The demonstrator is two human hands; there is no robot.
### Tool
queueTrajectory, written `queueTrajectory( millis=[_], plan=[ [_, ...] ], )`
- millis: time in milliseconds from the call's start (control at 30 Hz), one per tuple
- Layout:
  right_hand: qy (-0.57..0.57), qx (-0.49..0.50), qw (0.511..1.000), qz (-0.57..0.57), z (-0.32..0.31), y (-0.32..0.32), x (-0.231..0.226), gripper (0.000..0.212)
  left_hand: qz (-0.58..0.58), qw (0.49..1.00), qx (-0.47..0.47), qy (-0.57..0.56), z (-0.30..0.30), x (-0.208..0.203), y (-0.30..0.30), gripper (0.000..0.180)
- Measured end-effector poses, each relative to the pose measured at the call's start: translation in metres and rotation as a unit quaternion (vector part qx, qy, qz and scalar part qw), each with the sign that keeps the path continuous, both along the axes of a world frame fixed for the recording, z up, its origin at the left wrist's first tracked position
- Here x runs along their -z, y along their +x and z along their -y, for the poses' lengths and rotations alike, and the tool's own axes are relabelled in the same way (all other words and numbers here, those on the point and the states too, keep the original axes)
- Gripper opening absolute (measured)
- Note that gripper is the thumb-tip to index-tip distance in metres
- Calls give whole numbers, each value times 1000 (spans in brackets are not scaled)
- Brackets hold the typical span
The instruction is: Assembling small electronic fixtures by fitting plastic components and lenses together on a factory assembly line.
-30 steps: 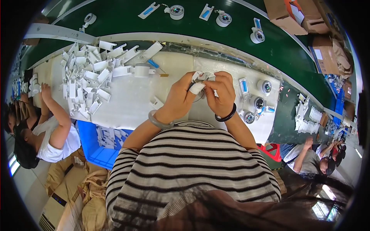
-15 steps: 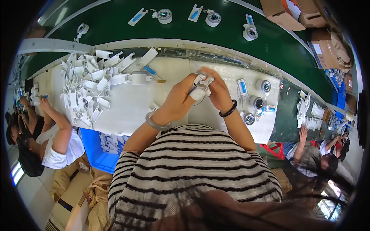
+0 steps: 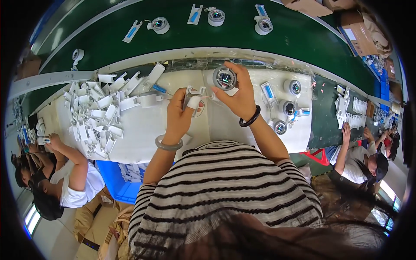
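My left hand [image 3: 178, 119] is closed around a white plastic bracket [image 3: 194, 91], its forked end upward between thumb and fingers. A white covering wraps the left thumb. To its right, my right hand [image 3: 241, 100] grips a round white unit [image 3: 225, 78] by its rim, thumb below and fingers above. The unit's grey-ringed face, with a dark circuit-like centre, is toward me. A thin wire [image 3: 208, 96] runs between the two held parts. Left of my left hand, a white cylindrical part [image 3: 148, 100] lies beside the heap of white plastic pieces [image 3: 93, 115].
Round units [image 3: 289, 107] and a bracket with a blue insert [image 3: 269, 92] lie at the right on the white-covered bench [image 3: 247, 130]. Beyond it, a green conveyor [image 3: 182, 39] carries more such parts. A blue crate [image 3: 119, 184] stands below left. Co-workers sit at both sides.
My hands have moved apart. The round unit now shows in my right hand, tilted face toward me, while the left keeps the bracket. Parts on the conveyor have shifted left in view.
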State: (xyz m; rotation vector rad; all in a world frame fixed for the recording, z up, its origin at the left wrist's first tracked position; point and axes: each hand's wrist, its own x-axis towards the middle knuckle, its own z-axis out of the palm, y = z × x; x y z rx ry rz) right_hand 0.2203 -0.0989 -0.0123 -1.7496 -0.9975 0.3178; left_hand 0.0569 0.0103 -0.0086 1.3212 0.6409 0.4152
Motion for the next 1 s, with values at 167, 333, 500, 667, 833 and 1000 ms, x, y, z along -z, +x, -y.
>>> queueTrajectory(
  millis=[167, 333, 500, 667, 833, 1000],
  plan=[
    [-7, -3, 1000, 5, 0, 0, 1, 66, -7, 999, 26, -31, -6, 5, -2, 17],
    [-11, -11, 1000, -3, 0, 1, 0, 65, 21, 998, -10, -60, -3, 4, 0, 16],
    [-26, -7, 1000, 4, 0, 1, -1, 65, -7, 997, -20, -69, -5, 2, 1, 17],
    [-24, -12, 1000, 4, -1, 2, 4, 65, -18, 997, -3, -70, -9, 5, 2, 17],
    [-39, -9, 999, -2, 0, 3, 5, 65, -15, 995, 30, -91, -12, 6, 3, 15],
    [-29, -2, 999, -19, 2, 8, 10, 65, -47, 992, 60, -101, -13, 8, 4, 15]
  ],
)
